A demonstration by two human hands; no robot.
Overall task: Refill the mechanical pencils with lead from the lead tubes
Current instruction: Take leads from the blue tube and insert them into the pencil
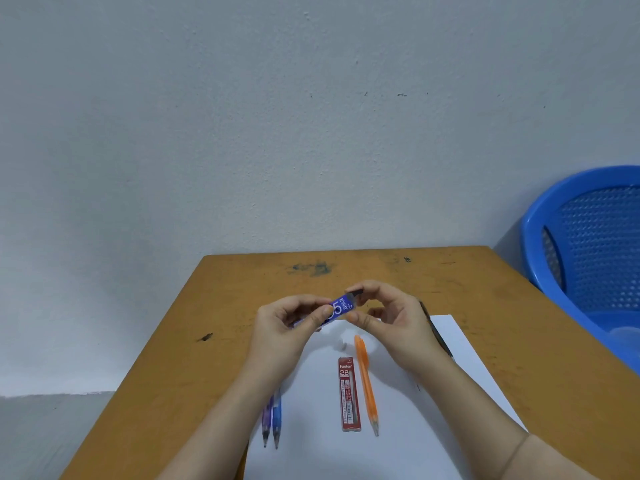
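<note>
One wooden desk [156, 375] is filling the lower view, with a blue plastic basket [595, 244] standing off its right edge. A white sheet [450, 341] is lying on the desk beneath both forearms. The left hand [287, 327] is pinching the lower part of a blue lead tube [341, 304], while the right hand [391, 313] is pinching the tube's dark upper end; the tube is hanging tilted above the sheet. An orange pencil [366, 382] and a red lead tube [350, 393] are lying side by side at centre. A blue pencil [277, 420] and a purple pencil [266, 419] are lying together under the left wrist. A small white piece [343, 345] is resting near the orange pencil's far end.
</note>
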